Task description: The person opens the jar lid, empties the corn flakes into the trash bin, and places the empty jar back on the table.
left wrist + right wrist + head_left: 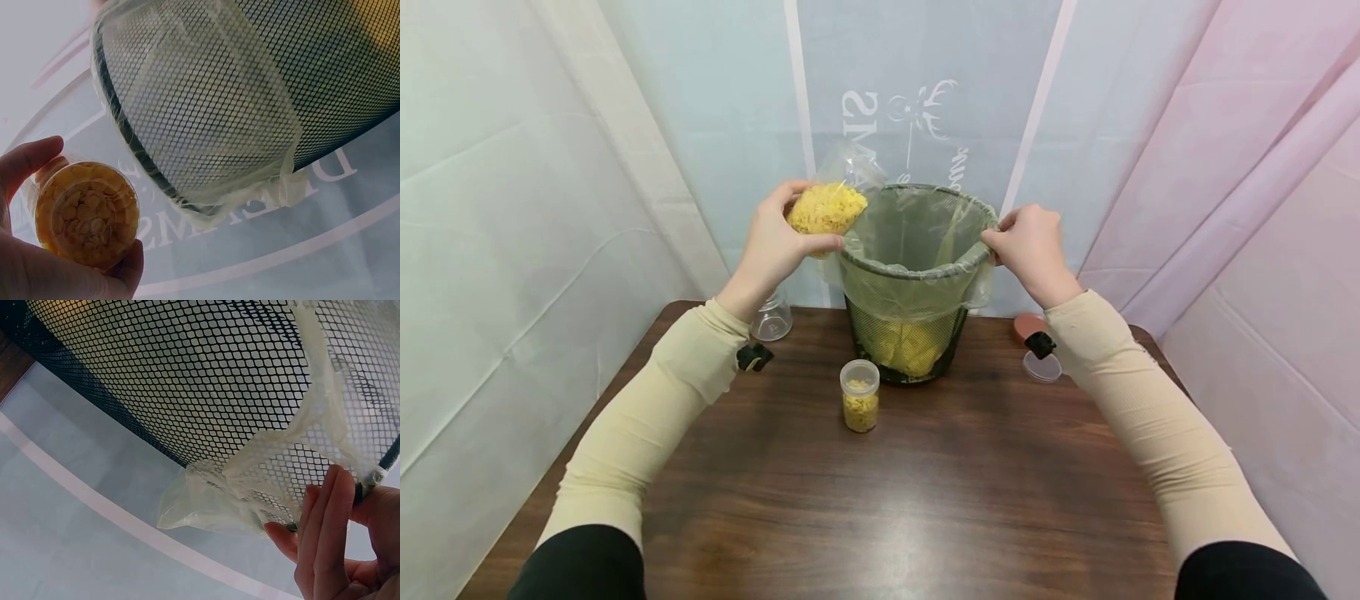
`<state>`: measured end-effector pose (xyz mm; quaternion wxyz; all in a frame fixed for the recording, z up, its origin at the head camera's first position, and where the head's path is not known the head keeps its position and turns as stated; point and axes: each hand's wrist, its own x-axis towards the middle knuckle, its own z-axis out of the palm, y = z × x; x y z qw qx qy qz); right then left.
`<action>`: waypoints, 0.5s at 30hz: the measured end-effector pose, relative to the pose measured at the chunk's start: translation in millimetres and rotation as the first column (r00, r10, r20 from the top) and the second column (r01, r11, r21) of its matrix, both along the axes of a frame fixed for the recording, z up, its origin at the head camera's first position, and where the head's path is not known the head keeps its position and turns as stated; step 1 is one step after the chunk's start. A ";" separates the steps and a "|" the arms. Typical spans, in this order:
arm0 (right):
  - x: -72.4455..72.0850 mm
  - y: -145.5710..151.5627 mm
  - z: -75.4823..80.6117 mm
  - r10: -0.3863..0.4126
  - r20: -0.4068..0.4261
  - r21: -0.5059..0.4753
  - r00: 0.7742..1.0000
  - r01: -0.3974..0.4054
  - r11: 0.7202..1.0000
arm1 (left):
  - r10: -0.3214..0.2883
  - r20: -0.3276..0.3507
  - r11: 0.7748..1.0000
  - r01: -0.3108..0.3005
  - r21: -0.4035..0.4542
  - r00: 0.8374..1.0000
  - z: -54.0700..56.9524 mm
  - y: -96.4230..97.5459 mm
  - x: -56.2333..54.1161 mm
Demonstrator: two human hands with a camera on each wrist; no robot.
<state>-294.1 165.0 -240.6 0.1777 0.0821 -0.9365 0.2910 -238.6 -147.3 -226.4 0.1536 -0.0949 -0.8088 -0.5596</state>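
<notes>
Brown wooden table (910,508), pale blue backdrop (722,92), pink drape (1202,158)

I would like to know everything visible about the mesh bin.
The mesh bin is dark, round and wider at the top, perhaps metal. It stands upright on the table, with yellow material showing low inside. A thin translucent liner is folded over its rim, which the right hand grips.
</notes>
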 end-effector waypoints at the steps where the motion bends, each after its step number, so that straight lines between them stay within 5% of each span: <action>1: 0.4 0.0 0.0 -0.001 -0.002 -0.002 1.000 0.001 1.000 | 0.002 -0.004 1.000 -0.002 -0.002 1.000 1.2 -0.1 -0.6; 15: 1.6 -1.3 0.5 -0.026 0.042 -0.016 0.999 0.027 1.000 | 0.041 -0.037 0.999 -0.040 0.027 0.998 14.5 6.3 -3.1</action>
